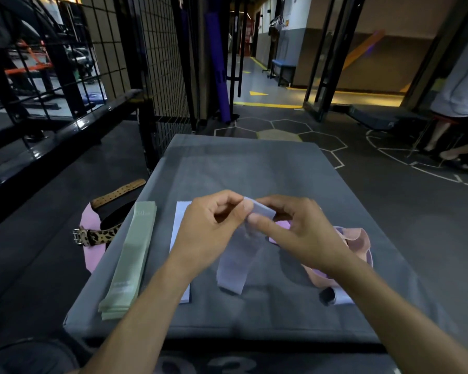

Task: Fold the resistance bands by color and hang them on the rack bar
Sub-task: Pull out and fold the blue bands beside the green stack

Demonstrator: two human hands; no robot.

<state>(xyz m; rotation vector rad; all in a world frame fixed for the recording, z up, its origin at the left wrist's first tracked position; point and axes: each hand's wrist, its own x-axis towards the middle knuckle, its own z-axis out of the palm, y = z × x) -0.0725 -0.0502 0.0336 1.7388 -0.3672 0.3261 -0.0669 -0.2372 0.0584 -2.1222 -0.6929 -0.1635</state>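
Grip: the top end of a pale lavender resistance band [239,255] is pinched by both hands, the left hand [208,233] with curled fingers on one edge, the right hand [295,230] with thumb and forefinger on the other.
Why held so: the ends appear to be matched before a fold is made; the rest of the band hangs down onto the grey padded box [254,163].
Hand pose: both forearms reach forward and converge, wrists raised just above the pad.
Left of the grip: a flat folded lavender pile [179,220] lies partly hidden under the left hand; beyond it, a folded green band stack [131,260].
Right of the grip: unfolded pink bands [355,242] lie bunched, touching the right wrist.
Farther left, on the floor: a leopard-print belt [97,236].
Rack bar: it cannot be identified with certainty; hanging is judged not yet begun.
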